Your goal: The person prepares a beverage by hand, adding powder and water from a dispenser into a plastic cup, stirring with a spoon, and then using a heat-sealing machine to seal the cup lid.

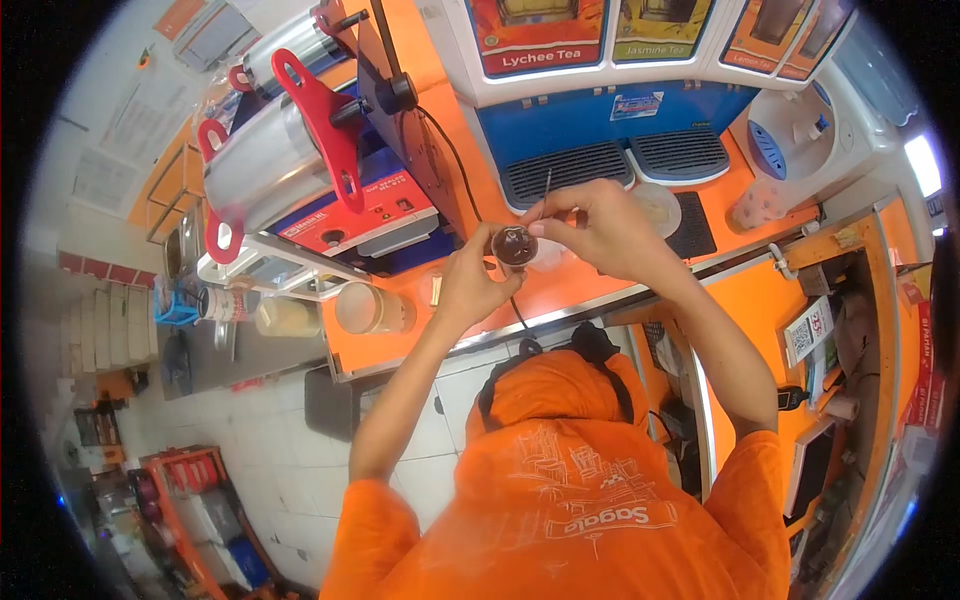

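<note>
My left hand (471,276) grips a small clear cup (516,246) with dark brown contents, its fingers around the side. Pinched between the thumb and fingers of my right hand (600,231) is a thin metal handle (548,187), perhaps of a spoon. It points up beside the cup's rim, and its lower end is hidden. Both hands are above the orange counter (480,304), close to its metal front edge. Partly behind my right hand stands a round translucent container (660,212). Under the cup, a pale translucent item (550,256) is partly covered.
A cup sealing machine (352,225) with red brackets stands at the left. Beyond my hands is a drink dispenser with dark drip trays (570,172). A plastic jar (371,307) sits at the counter's left end, a patterned cup (757,204) at the right. A black cable (457,157) crosses the counter.
</note>
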`<move>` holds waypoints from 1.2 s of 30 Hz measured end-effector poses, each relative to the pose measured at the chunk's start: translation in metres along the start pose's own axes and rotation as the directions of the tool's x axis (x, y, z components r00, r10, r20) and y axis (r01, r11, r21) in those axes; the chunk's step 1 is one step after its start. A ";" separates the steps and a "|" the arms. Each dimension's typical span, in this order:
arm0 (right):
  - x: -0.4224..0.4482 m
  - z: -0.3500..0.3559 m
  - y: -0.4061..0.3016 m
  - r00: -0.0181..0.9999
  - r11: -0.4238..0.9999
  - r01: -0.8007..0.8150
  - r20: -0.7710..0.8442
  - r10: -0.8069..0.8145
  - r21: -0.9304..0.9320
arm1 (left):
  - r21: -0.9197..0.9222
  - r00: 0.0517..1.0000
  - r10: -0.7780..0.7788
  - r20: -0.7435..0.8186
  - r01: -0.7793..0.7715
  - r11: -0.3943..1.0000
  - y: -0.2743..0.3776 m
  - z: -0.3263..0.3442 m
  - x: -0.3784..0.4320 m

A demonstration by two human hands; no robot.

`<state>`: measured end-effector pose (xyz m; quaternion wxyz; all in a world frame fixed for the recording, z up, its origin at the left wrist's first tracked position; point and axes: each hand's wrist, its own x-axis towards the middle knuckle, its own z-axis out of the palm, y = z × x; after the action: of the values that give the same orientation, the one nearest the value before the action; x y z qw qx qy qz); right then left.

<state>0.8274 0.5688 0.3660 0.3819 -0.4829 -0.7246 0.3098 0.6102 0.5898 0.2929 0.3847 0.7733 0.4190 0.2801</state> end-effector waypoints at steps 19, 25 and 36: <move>-0.002 0.029 0.064 0.967 0.966 -0.255 -0.014 0.256 0.035 | 0.211 0.986 -0.159 0.055 0.145 0.967 -0.057 0.028 0.020; 0.000 0.030 0.066 0.983 0.984 -0.173 -0.057 0.176 0.052 | 0.191 0.989 -0.138 0.060 0.125 0.974 -0.055 0.027 0.020; 0.010 0.021 0.008 0.985 0.990 -0.143 -0.097 0.142 -0.010 | 0.028 0.999 0.033 -0.034 -0.032 0.999 -0.030 0.026 0.006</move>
<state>0.8108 0.5794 0.3514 0.3890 -0.5510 -0.6717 0.3064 0.6199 0.5965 0.2548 0.3622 0.7803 0.4166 0.2939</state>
